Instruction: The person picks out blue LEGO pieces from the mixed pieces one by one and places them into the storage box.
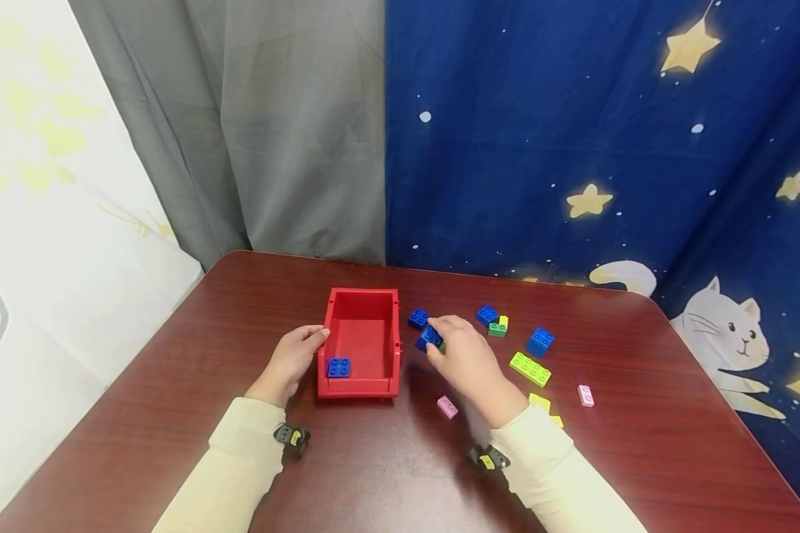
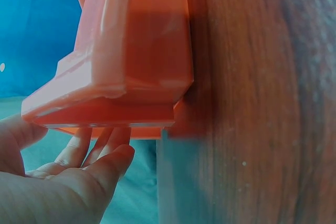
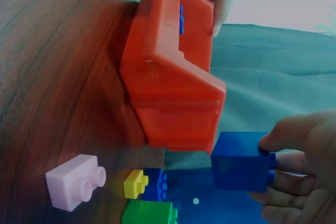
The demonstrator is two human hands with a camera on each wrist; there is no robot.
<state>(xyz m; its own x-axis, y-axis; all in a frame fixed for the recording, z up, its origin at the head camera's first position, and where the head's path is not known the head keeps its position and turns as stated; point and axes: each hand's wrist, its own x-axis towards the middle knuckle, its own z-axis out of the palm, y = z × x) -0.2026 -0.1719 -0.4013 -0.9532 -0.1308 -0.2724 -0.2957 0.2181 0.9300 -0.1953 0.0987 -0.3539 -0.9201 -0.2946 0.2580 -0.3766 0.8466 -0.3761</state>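
Note:
A red bin [image 1: 358,387] stands on the table, with a blue toy brick [image 1: 338,368] inside at its near left corner. My left hand [image 1: 292,363] grips the bin's left rim, its thumb at the top edge and the other fingers [image 2: 79,148] against the side wall. Right of the bin, my right hand [image 1: 467,363] pinches another blue brick [image 3: 239,161] between thumb and fingers, its studs turned toward the palm in the right wrist view. Behind the held brick is a blue brick [image 1: 418,318] on the table. A bit of green shows beside the right fingers, mostly hidden.
Around the right hand lie a pink brick [image 1: 447,406], a lime brick [image 1: 530,369], a blue brick [image 1: 540,342] and a second pink one [image 1: 586,395]. Farther back are blue [image 1: 487,314], green [image 1: 497,330] and yellow [image 1: 503,321] bricks. The right sleeve partly covers yellow pieces [image 1: 539,403]. Curtains hang behind the table.

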